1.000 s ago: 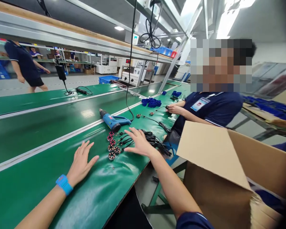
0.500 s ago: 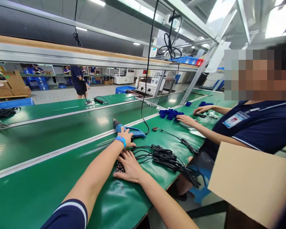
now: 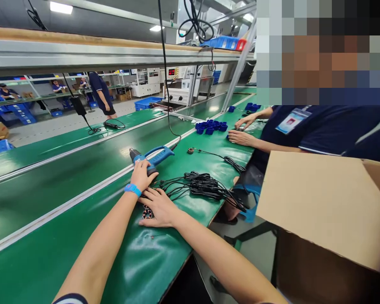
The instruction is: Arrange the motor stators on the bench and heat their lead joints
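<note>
My left hand [image 3: 141,175], with a blue band at the wrist, has its fingers over the body of a blue heat gun [image 3: 160,156] and its thumb by the rear end. The heat gun lies on the green bench, nozzle to the left and handle to the right. Just nearer, my right hand [image 3: 160,207] lies palm down with fingers spread. Its palm partly covers small ring-shaped coil parts with copper-coloured windings [image 3: 147,212]. From about there, thin leads run right to a heap of bundled black cables [image 3: 205,185]. My right fingertips are close to my left wrist.
Another ring part [image 3: 190,150] on a cable lies farther right. Beyond it sit several dark blue plastic cups [image 3: 210,126] beside a co-worker's hands [image 3: 242,137]. An open cardboard box [image 3: 316,202] stands at the right. A black cord [image 3: 166,76] hangs down to the heat gun.
The view has shifted and tilted. My left hand sits closer round the heat gun's body, its thumb nearer the rear end. My right hand stays over the ring parts. The co-worker's hands have come closer together.
</note>
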`<move>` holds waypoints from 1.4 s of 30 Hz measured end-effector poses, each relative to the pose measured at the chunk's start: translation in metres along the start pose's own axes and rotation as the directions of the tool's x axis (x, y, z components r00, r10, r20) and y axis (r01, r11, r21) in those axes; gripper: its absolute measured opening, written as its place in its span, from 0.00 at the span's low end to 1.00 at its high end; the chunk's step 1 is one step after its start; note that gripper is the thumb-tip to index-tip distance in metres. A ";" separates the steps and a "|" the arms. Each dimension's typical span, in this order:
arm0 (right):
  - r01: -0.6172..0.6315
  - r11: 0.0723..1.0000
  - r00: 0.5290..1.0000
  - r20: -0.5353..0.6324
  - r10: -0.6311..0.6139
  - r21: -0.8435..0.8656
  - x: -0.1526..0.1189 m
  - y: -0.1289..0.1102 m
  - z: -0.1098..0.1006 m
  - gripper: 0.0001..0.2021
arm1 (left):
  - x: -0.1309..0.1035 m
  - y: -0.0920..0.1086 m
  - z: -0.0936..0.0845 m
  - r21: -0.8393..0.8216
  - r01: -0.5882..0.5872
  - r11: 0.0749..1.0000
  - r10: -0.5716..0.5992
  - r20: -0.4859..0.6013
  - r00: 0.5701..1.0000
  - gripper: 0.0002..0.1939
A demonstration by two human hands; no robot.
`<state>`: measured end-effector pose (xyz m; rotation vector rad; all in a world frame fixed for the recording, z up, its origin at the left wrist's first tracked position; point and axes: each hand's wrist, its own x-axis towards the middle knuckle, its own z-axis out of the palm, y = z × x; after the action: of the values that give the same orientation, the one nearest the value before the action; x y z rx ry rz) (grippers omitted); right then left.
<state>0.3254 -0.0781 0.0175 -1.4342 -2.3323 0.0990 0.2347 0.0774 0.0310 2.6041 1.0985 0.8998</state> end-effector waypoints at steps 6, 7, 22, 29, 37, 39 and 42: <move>0.000 1.000 1.000 -0.009 0.000 -0.008 -0.003 -0.004 0.001 0.43 | -0.020 -0.018 0.006 -0.150 0.049 0.988 -0.068 -0.128 0.989 0.21; -0.014 1.000 1.000 -0.013 0.014 -0.018 -0.004 -0.005 0.002 0.43 | -0.023 -0.019 0.005 -0.168 0.040 0.985 -0.064 -0.140 0.988 0.21; -0.392 0.901 0.919 -0.108 0.378 -0.183 -0.004 0.011 -0.001 0.36 | -0.035 -0.029 -0.007 -0.223 0.042 0.974 -0.080 -0.163 0.983 0.18; -0.489 0.848 0.871 -0.167 0.461 -0.205 0.016 0.056 -0.005 0.35 | -0.038 -0.033 -0.014 -0.220 0.091 0.971 -0.119 -0.117 0.986 0.20; -0.442 0.873 0.896 -0.142 0.420 -0.206 0.051 0.102 0.001 0.30 | -0.036 -0.028 -0.015 -0.216 0.115 0.970 -0.131 -0.061 0.989 0.19; -0.469 0.861 0.882 -0.160 0.444 -0.198 0.065 0.118 0.002 0.31 | -0.036 -0.028 -0.016 -0.214 0.121 0.969 -0.135 -0.052 0.989 0.19; -0.549 0.819 0.829 -0.232 0.508 -0.167 0.086 0.149 -0.002 0.31 | -0.037 -0.025 -0.016 -0.206 0.128 0.970 -0.139 -0.040 0.989 0.19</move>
<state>0.4178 0.0664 0.0054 -2.0882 -1.7816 -0.1446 0.1900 0.0683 0.0169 2.3253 1.1162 1.0003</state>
